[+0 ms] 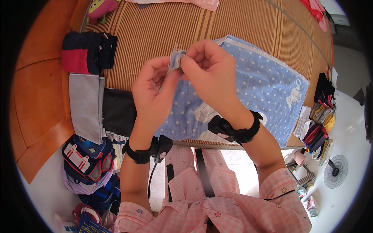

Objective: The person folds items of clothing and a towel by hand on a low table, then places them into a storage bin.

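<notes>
A blue towel-like cloth (pixel 256 75) with white dots and pale bear figures lies spread on a bamboo slat mat (pixel 145 32). Its left part rises to my hands, where a bunched corner (pixel 175 59) with frayed threads is pinched. My left hand (pixel 156 87) grips that corner from the left with thumb and fingers. From the right, my right hand (pixel 211 72) pinches the same corner between thumb and forefinger. Both wrists wear black straps with small black devices.
At left lie folded dark and red clothing (pixel 84 52), a folded grey cloth (pixel 85 104) and a black cloth (pixel 119 110). A pink plush toy (pixel 100 11) sits at the upper left. Rolled clothes (pixel 319 128) line the right edge; backpacks (pixel 87 163) stand at lower left, a fan (pixel 335 171) at lower right.
</notes>
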